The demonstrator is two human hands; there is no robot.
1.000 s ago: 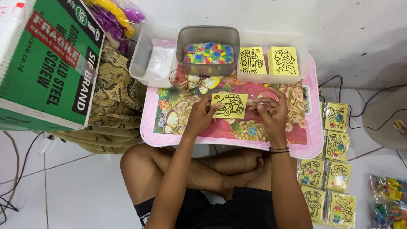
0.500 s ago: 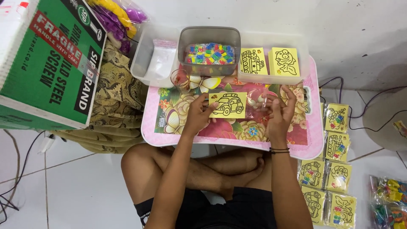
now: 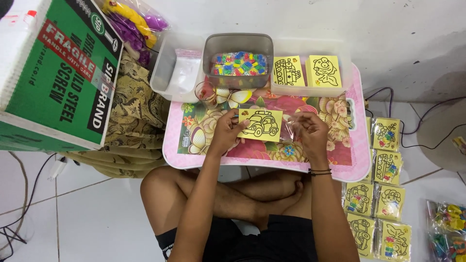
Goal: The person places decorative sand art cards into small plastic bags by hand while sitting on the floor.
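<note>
Fingers [image 3: 239, 127] pinching yellow car card [image 3: 261, 124]

Three yellow cards [image 3: 260, 124], three tubs [image 3: 237, 46], one box [image 3: 53, 73].

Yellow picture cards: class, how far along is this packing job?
Done: bagged yellow cards lie in rows on the floor at the right. In hand: the left hand holds a yellow car-outline card; the right hand grips a clear plastic sleeve. Left: two stacks of unbagged yellow cards wait in the clear tray.
</note>
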